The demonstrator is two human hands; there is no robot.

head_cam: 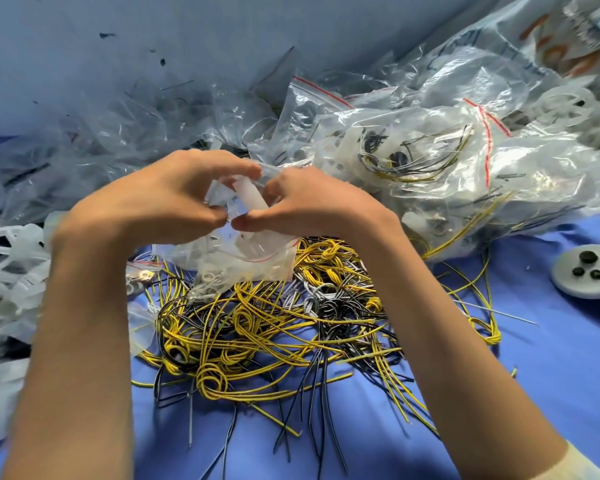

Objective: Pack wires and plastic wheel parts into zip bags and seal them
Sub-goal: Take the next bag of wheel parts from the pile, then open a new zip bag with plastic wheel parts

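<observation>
Head view: both bare forearms reach forward from the lower corners, and the hands meet above the wire heap.
Left hand: knuckles up and fingers curled over. Thumb and fingertips pinch the clear film of the zip bag at its upper part.
Right hand: fingers bent inward, gripping the same bag from the other side. Its thumb tip almost meets the left thumb.
Zip bag: held between the two hands, just over the wires, sagging below them. A red strip runs along its lower right edge. I cannot tell whether the mouth is closed.
Bag contents: a white plastic part stands tilted between the fingers, and small pale rings show through the film lower down.
Wires: a loose tangle of yellow, black and grey coils on the blue cloth, under and in front of the hands.
Filled bags: heaped at the right rear, holding white parts and yellow-black wires, with red strips visible.
Loose clear bags: crumpled, at the left rear.
White wheel parts: piled at the left edge.
Grey disc: on the cloth at far right, carrying three black knobs.
</observation>
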